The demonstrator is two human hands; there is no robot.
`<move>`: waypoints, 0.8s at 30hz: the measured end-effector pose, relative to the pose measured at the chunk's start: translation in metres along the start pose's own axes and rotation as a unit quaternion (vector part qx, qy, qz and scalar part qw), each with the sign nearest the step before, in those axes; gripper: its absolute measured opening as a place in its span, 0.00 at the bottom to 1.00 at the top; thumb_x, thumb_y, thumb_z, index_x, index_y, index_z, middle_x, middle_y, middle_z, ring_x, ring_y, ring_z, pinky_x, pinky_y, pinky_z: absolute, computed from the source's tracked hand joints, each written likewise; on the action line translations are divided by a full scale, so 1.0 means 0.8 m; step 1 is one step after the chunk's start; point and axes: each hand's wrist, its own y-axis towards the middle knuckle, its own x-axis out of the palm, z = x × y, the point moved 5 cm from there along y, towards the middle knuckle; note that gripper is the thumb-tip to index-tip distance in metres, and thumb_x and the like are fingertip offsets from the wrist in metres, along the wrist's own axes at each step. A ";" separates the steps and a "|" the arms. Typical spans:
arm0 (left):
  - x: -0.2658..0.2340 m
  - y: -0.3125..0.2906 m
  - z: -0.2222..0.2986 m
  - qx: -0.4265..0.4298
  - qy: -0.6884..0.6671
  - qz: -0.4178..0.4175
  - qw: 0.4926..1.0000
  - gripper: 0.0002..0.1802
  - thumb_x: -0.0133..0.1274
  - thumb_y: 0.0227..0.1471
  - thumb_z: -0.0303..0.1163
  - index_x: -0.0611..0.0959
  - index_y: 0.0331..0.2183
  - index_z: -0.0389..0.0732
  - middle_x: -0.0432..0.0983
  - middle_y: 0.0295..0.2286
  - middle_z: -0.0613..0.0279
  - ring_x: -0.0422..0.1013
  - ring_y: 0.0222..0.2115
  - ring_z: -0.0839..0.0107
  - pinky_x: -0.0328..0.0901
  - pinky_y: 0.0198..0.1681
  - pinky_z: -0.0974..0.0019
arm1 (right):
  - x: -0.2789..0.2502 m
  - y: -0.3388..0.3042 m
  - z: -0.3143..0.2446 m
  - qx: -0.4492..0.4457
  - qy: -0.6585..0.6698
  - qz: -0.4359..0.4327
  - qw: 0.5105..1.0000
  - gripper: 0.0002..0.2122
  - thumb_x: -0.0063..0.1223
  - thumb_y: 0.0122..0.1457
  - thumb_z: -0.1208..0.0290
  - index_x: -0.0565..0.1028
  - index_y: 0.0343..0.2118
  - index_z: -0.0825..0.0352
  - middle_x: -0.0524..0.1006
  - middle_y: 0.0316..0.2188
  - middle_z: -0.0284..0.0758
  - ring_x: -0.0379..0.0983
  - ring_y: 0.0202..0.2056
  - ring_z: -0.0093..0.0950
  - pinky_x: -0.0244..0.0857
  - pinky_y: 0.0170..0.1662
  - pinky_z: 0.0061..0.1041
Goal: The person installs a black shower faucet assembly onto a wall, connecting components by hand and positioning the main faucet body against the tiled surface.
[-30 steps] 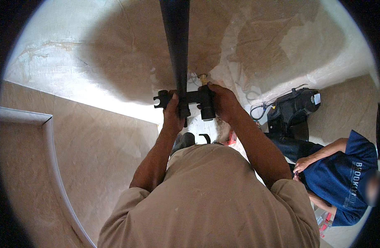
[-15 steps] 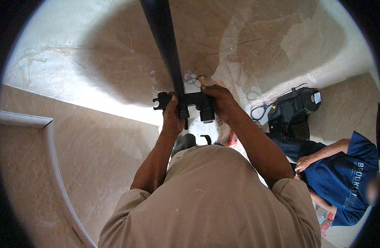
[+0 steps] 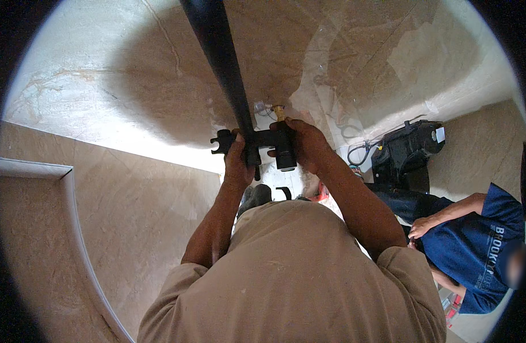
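Observation:
A black fixture like a shower mixer [image 3: 267,137] is held between my two hands, close to the tiled wall. From it a long black pipe [image 3: 214,51] runs up and out of the top edge. My left hand [image 3: 236,164] is closed round the fixture's left part, its thumb beside a forked black holder [image 3: 221,142] at that end. On the right end, by a thick round knob [image 3: 286,160], my right hand [image 3: 310,146] grips the body. A brass fitting [image 3: 279,111] on the wall shows just above this end; whether the two touch I cannot tell.
Right of me, a co-worker in a dark blue shirt [image 3: 474,246] has both hands together. A black bag-like item [image 3: 409,151] and a dark looped hose [image 3: 360,154] are near the right wall. A white-edged ledge [image 3: 37,167] stands at left. Something red [image 3: 320,192] lies below.
The pipe's upper part has tilted slightly left. My right fingers have shifted a little, and more of the brass fitting shows. Both hands keep their hold.

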 end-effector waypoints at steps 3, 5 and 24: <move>-0.003 0.000 -0.004 -0.036 -0.005 0.030 0.999 0.19 0.56 0.61 0.48 0.78 0.45 0.45 0.74 0.33 0.67 0.70 0.32 0.74 0.67 0.37 0.68 | 0.002 0.001 -0.003 -0.007 -0.032 -0.035 0.999 0.18 0.52 0.66 0.59 0.70 0.46 0.73 0.77 0.38 0.44 0.78 0.35 0.38 0.77 0.43 0.41; -0.001 0.001 -0.004 -0.034 -0.011 0.019 0.999 0.19 0.55 0.61 0.48 0.78 0.46 0.44 0.75 0.34 0.66 0.70 0.33 0.74 0.67 0.37 0.68 | 0.003 0.003 -0.001 0.003 -0.082 -0.050 0.995 0.19 0.52 0.67 0.59 0.70 0.47 0.74 0.77 0.39 0.44 0.78 0.36 0.39 0.77 0.44 0.42; -0.015 0.008 -0.013 -0.027 -0.020 -0.060 0.998 0.21 0.52 0.63 0.47 0.78 0.48 0.41 0.77 0.41 0.61 0.73 0.44 0.65 0.67 0.51 0.60 | -0.002 0.007 0.001 -0.007 -0.014 -0.015 1.000 0.18 0.51 0.66 0.59 0.72 0.44 0.73 0.78 0.35 0.43 0.79 0.32 0.39 0.76 0.39 0.40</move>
